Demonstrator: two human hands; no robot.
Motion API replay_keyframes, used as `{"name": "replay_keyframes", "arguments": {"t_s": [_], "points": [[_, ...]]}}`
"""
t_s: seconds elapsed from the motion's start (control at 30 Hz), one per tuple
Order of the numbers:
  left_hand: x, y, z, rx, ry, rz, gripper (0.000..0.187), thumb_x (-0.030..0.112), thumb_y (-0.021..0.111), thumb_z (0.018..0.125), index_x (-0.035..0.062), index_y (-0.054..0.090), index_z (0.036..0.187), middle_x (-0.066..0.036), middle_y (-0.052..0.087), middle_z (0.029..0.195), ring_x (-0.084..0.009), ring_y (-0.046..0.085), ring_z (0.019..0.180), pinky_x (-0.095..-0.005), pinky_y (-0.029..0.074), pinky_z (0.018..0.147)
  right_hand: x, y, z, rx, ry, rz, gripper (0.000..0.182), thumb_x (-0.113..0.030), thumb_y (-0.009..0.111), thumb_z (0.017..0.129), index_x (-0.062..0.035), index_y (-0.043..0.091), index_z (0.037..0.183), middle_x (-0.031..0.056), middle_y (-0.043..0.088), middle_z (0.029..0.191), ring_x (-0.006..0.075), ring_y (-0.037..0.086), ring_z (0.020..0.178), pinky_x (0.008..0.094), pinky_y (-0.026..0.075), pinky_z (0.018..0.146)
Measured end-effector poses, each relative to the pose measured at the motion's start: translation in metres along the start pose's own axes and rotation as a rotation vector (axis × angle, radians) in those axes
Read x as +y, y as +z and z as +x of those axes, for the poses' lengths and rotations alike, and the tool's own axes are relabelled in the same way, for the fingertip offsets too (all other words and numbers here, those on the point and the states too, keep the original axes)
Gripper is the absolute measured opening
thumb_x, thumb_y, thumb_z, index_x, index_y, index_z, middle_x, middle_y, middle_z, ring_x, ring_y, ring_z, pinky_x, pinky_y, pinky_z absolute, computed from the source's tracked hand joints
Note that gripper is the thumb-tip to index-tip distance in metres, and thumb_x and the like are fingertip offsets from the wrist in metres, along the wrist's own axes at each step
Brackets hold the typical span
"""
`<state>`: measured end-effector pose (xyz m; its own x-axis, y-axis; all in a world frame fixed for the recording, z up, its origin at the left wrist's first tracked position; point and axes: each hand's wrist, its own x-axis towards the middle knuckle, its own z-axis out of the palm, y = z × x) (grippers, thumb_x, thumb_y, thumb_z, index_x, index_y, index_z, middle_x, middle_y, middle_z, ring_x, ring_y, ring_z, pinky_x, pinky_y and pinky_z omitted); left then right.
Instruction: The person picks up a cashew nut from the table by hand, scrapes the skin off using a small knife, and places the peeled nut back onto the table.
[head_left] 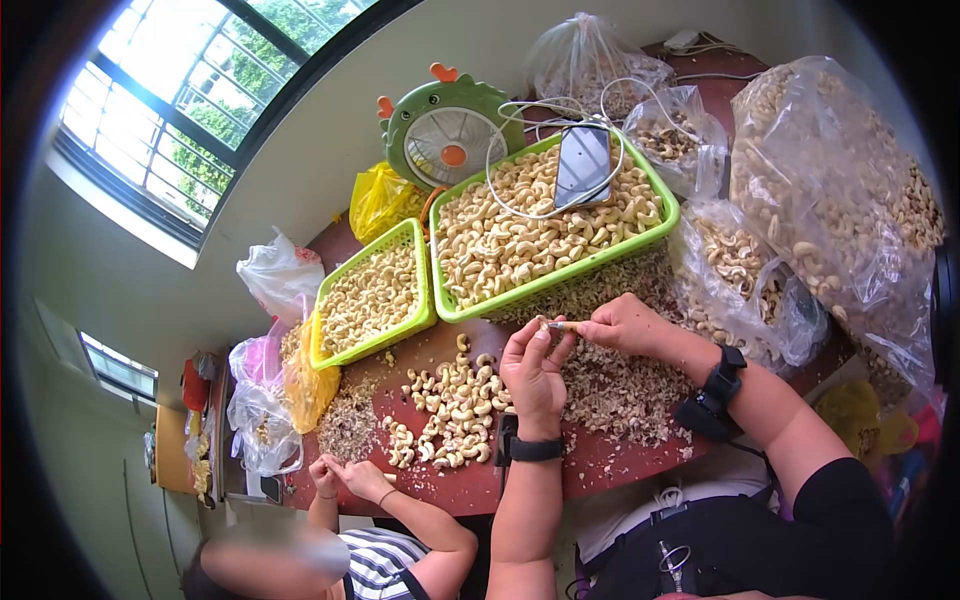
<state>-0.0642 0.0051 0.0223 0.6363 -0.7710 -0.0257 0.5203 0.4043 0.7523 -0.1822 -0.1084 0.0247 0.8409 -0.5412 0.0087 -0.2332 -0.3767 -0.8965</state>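
My left hand (535, 378) pinches a small cashew nut (543, 322) between thumb and fingertips, above the table. Closed round a small peeling knife with a light wooden handle (569, 325), my right hand (628, 325) brings its short metal tip against the nut or very close to it. Below my hands lies a heap of brownish skin flakes (625, 395). Loose cashews (455, 405) are spread on the red table left of my left hand.
Two green baskets (668, 222) (322, 362) hold cashews; a phone (583, 165) with a white cable lies on the larger one. A green fan (450, 130) stands behind. Clear bags of nuts (830, 170) crowd the right. At lower left, another person's hands (350, 478) work.
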Motion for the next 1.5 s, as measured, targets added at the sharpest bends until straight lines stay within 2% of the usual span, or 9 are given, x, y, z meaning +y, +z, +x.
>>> {"name": "replay_keyframes", "arguments": {"t_s": [0.13, 0.37, 0.63, 0.73, 0.97, 1.03, 1.27, 1.33, 1.5], "points": [[-0.004, -0.006, 0.002, 0.005, -0.007, -0.048, 0.012, -0.002, 0.05, 0.075, -0.0013, 0.05, 0.087, -0.011, 0.057, 0.087, -0.0241, 0.058, 0.084, -0.0367, 0.052, 0.074, 0.001, 0.001, 0.001, 0.011, -0.015, -0.008, 0.043, -0.04, 0.052, 0.077, 0.0001, 0.058, 0.062, 0.0087, 0.046, 0.046, 0.0128, 0.043, 0.043, 0.0285, 0.036, 0.043], [-0.004, -0.007, 0.002, -0.034, -0.027, -0.072, 0.009, -0.002, 0.049, 0.074, -0.0003, 0.049, 0.083, -0.012, 0.056, 0.085, -0.0231, 0.058, 0.083, -0.037, 0.051, 0.076, -0.001, 0.001, -0.001, 0.005, 0.057, 0.121, 0.04, -0.035, 0.052, 0.079, 0.0007, 0.057, 0.061, 0.0028, 0.044, 0.045, 0.0078, 0.039, 0.044, 0.0262, 0.034, 0.041], [-0.001, -0.004, 0.002, 0.033, -0.073, -0.041, 0.019, 0.001, 0.048, 0.078, -0.0005, 0.047, 0.097, -0.012, 0.056, 0.089, -0.0242, 0.058, 0.085, -0.0374, 0.051, 0.075, 0.0, 0.002, 0.0, -0.006, 0.06, 0.105, 0.043, -0.038, 0.052, 0.079, 0.0015, 0.057, 0.061, 0.0024, 0.043, 0.044, 0.0078, 0.038, 0.043, 0.0259, 0.033, 0.04], [-0.001, -0.004, 0.002, 0.008, -0.081, -0.036, 0.014, 0.002, 0.049, 0.08, 0.0003, 0.049, 0.094, -0.01, 0.055, 0.09, -0.022, 0.057, 0.084, -0.0401, 0.051, 0.074, 0.0, 0.002, 0.0, 0.007, 0.042, 0.078, 0.044, -0.039, 0.051, 0.079, 0.0015, 0.057, 0.063, 0.003, 0.044, 0.044, 0.0082, 0.039, 0.043, 0.0258, 0.034, 0.04], [0.0, -0.004, 0.002, -0.003, -0.084, -0.067, 0.012, 0.001, 0.047, 0.08, 0.0, 0.049, 0.092, -0.01, 0.055, 0.089, -0.0225, 0.057, 0.084, -0.0401, 0.051, 0.074, -0.001, 0.002, 0.001, 0.002, 0.037, 0.047, 0.044, -0.039, 0.052, 0.078, 0.0013, 0.058, 0.065, 0.0036, 0.044, 0.045, 0.0085, 0.04, 0.043, 0.0257, 0.035, 0.041], [-0.001, -0.004, 0.002, -0.005, -0.08, -0.048, 0.016, 0.003, 0.046, 0.078, -0.0011, 0.048, 0.093, -0.012, 0.057, 0.086, -0.0239, 0.058, 0.082, -0.0376, 0.051, 0.075, -0.001, 0.002, 0.001, 0.002, 0.043, 0.042, 0.043, -0.04, 0.052, 0.078, 0.0013, 0.058, 0.065, 0.0036, 0.045, 0.045, 0.0086, 0.04, 0.043, 0.0257, 0.035, 0.041], [-0.002, -0.004, 0.002, -0.031, -0.097, -0.13, 0.015, 0.004, 0.046, 0.077, -0.0015, 0.049, 0.091, -0.011, 0.057, 0.084, -0.0223, 0.058, 0.081, -0.0371, 0.05, 0.077, 0.0, 0.003, 0.001, 0.005, 0.06, 0.15, 0.042, -0.035, 0.052, 0.08, 0.0001, 0.055, 0.058, -0.001, 0.041, 0.044, 0.0059, 0.036, 0.042, 0.0241, 0.031, 0.039], [-0.002, -0.003, 0.003, 0.059, -0.08, -0.088, 0.015, 0.004, 0.048, 0.078, -0.0016, 0.049, 0.091, -0.011, 0.057, 0.084, -0.0214, 0.058, 0.08, -0.0347, 0.051, 0.076, 0.001, 0.003, 0.001, -0.004, 0.061, 0.148, 0.043, -0.035, 0.052, 0.081, -0.0005, 0.053, 0.056, -0.002, 0.04, 0.044, 0.0053, 0.034, 0.042, 0.0237, 0.03, 0.038], [-0.003, -0.011, 0.007, 0.065, -0.066, -0.066, 0.014, 0.002, 0.05, 0.079, -0.0013, 0.049, 0.092, -0.012, 0.058, 0.086, -0.0199, 0.058, 0.079, -0.0307, 0.052, 0.073, 0.003, 0.003, 0.002, -0.01, 0.042, 0.182, 0.045, -0.035, 0.051, 0.082, -0.0023, 0.05, 0.052, -0.0035, 0.039, 0.044, 0.0046, 0.033, 0.041, 0.0229, 0.028, 0.038]]}}
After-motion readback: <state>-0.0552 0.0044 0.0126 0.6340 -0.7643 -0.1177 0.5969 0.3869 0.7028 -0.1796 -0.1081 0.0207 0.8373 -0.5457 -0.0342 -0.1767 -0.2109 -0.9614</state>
